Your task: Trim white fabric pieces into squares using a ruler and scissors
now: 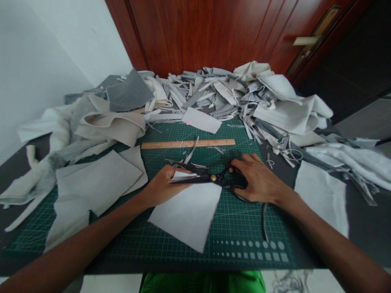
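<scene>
Left forearm [85, 240] and right forearm [331, 244] bare, entering from the lower corners and angled inward to centre. Left hand [161, 186] curled closed, knuckles up, fingers [166, 174] bunched. Right hand [258, 179] arched, back raised, fingers [244, 162] spread and directed forward-left. Hands near each other, not touching.
</scene>
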{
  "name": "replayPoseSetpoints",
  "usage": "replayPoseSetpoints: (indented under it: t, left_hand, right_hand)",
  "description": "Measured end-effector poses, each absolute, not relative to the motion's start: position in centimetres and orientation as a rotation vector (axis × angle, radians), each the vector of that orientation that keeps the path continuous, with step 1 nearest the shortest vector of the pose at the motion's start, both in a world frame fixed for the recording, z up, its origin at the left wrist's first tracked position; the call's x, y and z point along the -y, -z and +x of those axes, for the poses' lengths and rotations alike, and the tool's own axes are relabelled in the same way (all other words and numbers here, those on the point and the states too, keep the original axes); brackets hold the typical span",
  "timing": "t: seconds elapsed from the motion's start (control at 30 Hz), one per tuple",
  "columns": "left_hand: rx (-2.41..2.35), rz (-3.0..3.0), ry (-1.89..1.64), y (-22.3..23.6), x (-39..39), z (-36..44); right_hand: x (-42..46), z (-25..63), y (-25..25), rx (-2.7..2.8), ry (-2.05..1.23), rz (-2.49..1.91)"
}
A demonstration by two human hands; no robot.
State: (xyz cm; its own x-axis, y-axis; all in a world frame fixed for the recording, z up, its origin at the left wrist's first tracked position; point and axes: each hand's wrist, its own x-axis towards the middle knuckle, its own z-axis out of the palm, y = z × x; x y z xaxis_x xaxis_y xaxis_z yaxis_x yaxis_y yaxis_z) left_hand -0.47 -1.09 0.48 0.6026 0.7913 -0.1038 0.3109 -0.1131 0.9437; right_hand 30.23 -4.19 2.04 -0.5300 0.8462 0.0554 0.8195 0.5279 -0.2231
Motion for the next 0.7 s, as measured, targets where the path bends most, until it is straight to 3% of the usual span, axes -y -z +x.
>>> replayPoseSetpoints:
  t: [0.7]
  left_hand:
    - [-0.805, 1.857, -0.605, -0.28, 1.15, 0.04]
  right_hand:
    - [4.52, 29.63, -1.99, 2.608, -0.236, -1.436]
